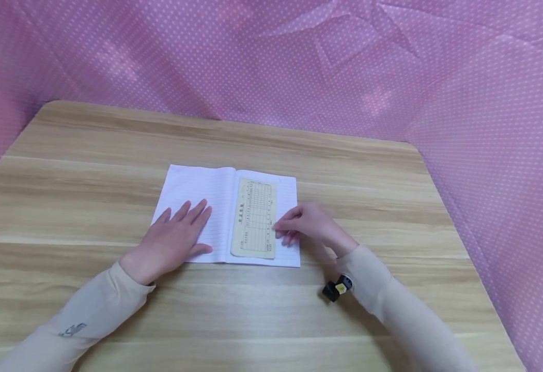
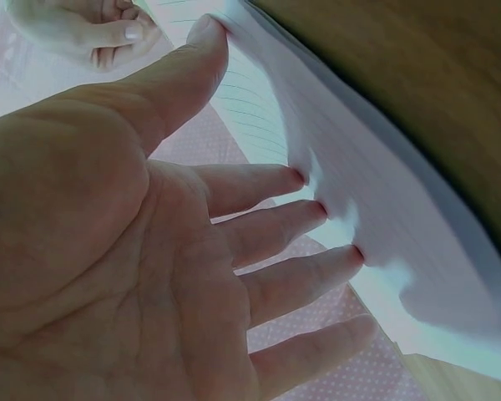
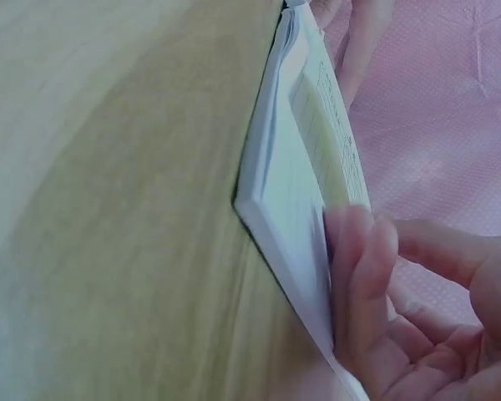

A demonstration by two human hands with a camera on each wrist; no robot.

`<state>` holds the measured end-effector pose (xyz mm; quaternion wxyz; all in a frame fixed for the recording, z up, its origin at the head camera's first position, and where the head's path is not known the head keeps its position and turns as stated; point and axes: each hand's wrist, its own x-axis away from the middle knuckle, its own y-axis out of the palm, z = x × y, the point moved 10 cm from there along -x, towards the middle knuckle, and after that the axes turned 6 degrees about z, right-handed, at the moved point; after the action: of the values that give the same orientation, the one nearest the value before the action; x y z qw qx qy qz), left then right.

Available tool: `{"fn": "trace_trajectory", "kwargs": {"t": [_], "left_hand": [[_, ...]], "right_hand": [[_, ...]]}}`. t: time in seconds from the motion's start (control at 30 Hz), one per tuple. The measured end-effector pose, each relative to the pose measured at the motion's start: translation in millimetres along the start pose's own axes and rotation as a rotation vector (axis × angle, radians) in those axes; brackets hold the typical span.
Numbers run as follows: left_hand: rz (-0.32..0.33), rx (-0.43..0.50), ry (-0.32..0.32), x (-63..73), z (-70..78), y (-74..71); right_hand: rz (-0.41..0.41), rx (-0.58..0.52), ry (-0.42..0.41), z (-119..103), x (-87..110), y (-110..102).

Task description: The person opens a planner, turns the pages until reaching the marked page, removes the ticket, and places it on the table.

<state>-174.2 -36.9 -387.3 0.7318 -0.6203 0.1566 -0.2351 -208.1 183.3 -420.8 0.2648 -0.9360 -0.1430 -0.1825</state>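
Observation:
An open lined notebook [image 1: 286,261] lies on the table. On its right page rests a cream printed form [image 1: 257,222], a long slip with a ruled grid, turned sideways. My left hand [image 1: 178,235] presses on the left page with fingers spread; in the left wrist view its fingertips [image 2: 348,257] meet the paper. At the form's right edge, my right hand [image 1: 306,225] pinches with thumb and curled fingers. Seen from the right wrist, those fingers [image 3: 371,259] are bent at the form's edge, low over the page.
The notebook sits near the middle of a wood-grain table [image 1: 113,137] with rounded far corners. Pink dotted cloth [image 1: 271,62] hangs behind and to the right of it. A small black device with a yellow part [image 1: 338,288] is at my right wrist.

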Motion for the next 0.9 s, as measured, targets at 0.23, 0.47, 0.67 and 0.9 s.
{"fn": "trace_trajectory", "kwargs": {"t": [0.23,0.47,0.67,0.9], "left_hand": [[-0.008,-0.003,-0.009,0.4,0.3,0.1],[-0.017,-0.001,-0.019,0.2,1.4,-0.3],[-0.015,0.001,-0.016,0.3,1.9,-0.2],[-0.005,-0.003,-0.006,0.4,2.3,-0.8]], "right_hand": [[-0.029,-0.062,0.03,1.4,-5.7,8.9],[-0.019,-0.099,0.033,0.9,-7.5,12.3],[-0.049,-0.131,0.046,6.0,-6.9,12.9],[-0.125,-0.195,0.052,9.4,-1.1,14.8]]}}
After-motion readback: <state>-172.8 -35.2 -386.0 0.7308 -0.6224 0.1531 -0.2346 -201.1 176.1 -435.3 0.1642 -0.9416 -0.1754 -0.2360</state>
